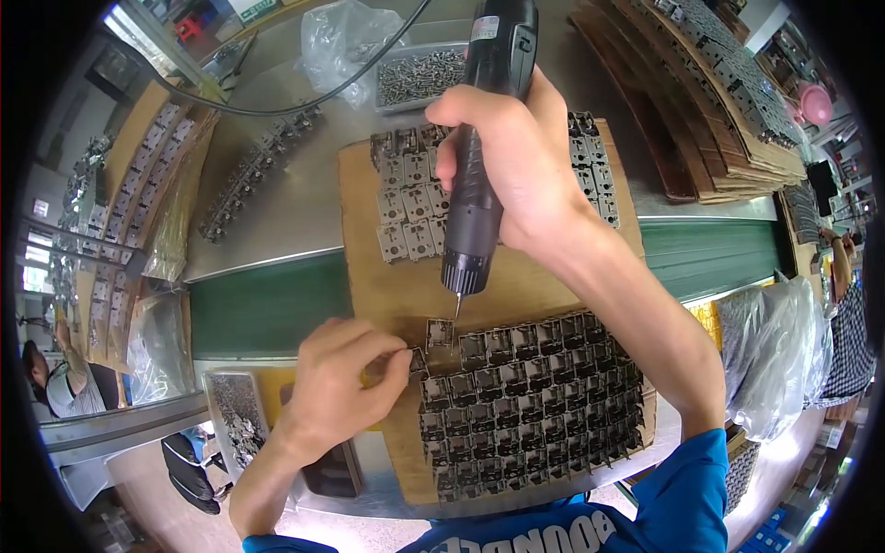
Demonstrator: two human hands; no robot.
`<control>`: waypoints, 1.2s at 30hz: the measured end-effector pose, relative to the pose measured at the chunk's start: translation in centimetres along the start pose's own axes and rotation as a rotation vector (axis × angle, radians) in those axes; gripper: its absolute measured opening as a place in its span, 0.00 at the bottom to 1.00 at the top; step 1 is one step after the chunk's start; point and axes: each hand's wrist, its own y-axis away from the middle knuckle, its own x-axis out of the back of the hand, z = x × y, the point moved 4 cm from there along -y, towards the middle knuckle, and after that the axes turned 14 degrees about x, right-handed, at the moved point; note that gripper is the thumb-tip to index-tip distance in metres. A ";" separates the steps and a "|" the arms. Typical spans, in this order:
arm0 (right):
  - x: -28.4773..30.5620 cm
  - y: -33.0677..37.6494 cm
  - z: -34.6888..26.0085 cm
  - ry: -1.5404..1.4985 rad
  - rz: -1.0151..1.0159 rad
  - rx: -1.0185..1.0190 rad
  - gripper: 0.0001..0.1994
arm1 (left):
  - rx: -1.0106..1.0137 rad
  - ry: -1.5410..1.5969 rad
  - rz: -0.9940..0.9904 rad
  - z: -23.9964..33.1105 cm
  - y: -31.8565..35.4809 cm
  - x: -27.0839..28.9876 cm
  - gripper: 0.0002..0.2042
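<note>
My right hand (530,161) is wrapped round a black electric screwdriver (475,207). Its thin bit points down, the tip just above a small metal housing (440,333) that stands alone on a cardboard sheet (387,295). To the left, my left hand (346,382) is closed in a pinch, with a small dark metal part (418,361) at its fingertips. That part is beside the corner of a dense block of dark metal housings (535,405) set in rows on the near half of the cardboard. Paler metal housings (410,203) stand in rows on the far half, partly hidden behind my right hand.
A clear tray of screws (419,78) lies beyond the cardboard, beside a plastic bag (346,46). Another tray of small parts (237,415) and a phone (334,470) lie near left. A green belt (267,304) crosses underneath. Stacked boards (682,120) stand far right; a cable hangs overhead.
</note>
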 end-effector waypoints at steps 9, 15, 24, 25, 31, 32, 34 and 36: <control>0.1 -0.1 -1.9 -0.079 0.003 0.076 0.14 | -0.070 0.059 0.214 1.1 -0.9 -0.1 0.07; 3.9 0.2 -6.2 0.129 -0.006 0.294 0.23 | -0.124 0.087 -0.096 1.3 -1.7 -1.8 0.10; 14.0 3.9 -7.8 1.297 -0.355 0.353 0.26 | 0.113 -0.092 0.307 0.3 -2.7 0.3 0.20; 14.9 4.3 -7.2 1.263 -0.434 0.344 0.28 | 0.103 -0.181 0.337 0.3 -3.4 0.4 0.25; 14.8 5.3 -3.0 1.266 -0.523 0.339 0.33 | 0.114 -0.193 0.289 -0.1 -6.6 -1.2 0.25; 14.7 5.6 -3.2 1.261 -0.520 0.342 0.33 | 0.126 -0.168 0.273 -0.3 -6.4 -1.1 0.25; 14.4 6.5 -3.8 1.208 -0.561 0.206 0.32 | 0.113 -0.168 0.227 -0.5 -5.2 -1.0 0.25; 14.3 7.1 -4.0 1.202 -0.597 0.242 0.31 | 0.102 -0.162 0.184 -0.6 -5.0 -1.0 0.24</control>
